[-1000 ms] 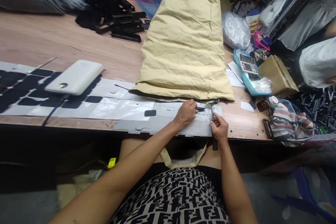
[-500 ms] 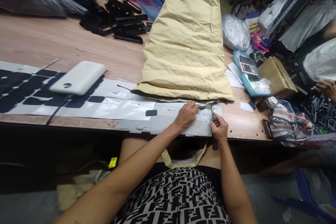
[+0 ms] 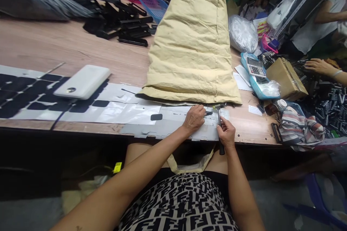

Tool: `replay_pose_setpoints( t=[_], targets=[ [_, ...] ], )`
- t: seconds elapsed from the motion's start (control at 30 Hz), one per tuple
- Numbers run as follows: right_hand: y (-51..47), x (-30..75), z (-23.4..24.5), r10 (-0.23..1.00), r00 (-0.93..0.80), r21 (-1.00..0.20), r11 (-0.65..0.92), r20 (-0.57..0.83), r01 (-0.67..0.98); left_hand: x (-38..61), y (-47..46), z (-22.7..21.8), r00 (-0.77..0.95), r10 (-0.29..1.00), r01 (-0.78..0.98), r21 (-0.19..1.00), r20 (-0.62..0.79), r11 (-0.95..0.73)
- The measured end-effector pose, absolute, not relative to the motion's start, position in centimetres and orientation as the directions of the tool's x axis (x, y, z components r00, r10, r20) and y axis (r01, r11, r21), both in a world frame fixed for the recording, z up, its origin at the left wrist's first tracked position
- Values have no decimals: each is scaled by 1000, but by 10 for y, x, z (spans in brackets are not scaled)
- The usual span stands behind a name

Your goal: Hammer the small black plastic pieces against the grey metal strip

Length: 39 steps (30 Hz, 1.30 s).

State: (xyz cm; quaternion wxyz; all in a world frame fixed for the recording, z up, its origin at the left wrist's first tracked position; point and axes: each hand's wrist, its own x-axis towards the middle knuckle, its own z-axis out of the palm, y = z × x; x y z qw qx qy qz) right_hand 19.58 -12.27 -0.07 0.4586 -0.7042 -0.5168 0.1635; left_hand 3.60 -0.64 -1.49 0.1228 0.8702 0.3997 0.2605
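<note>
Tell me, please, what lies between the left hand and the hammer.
In the head view, a dark piece juts from the left hand toward the hammer.

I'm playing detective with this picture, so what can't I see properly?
All in the head view:
- Most of the small black piece: hidden by the left hand.
- Part of the hammer handle: hidden by the right hand.
- Whatever lies under the yellow cloth: covered.
- Print on the white slip: too small.
- The grey bundle's far end: cut off by the left edge.
</note>
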Motion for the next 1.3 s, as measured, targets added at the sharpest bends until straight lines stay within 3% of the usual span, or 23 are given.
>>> replay_pose_setpoints(
  t=[0.17, 0.57, 1.1, 1.3],
  targets=[
    [-123, 196, -1, 876, 405, -803, -34, 262, 595, 34, -11, -17, 519, 766, 621, 449, 379, -643],
    [-133, 186, 20, 887, 322, -728, 23, 331, 685, 34, 3, -18, 440, 838, 482, 703, 322, -523],
    [-138, 162, 30, 888, 142, -546, 138, 438, 826, 38, 5, -19, 428, 857, 516, 700, 289, -494],
    [-138, 158, 33, 902, 181, -591, 95, 391, 801, 36, 6, -20, 429, 857, 480, 732, 285, -484]
  ],
)
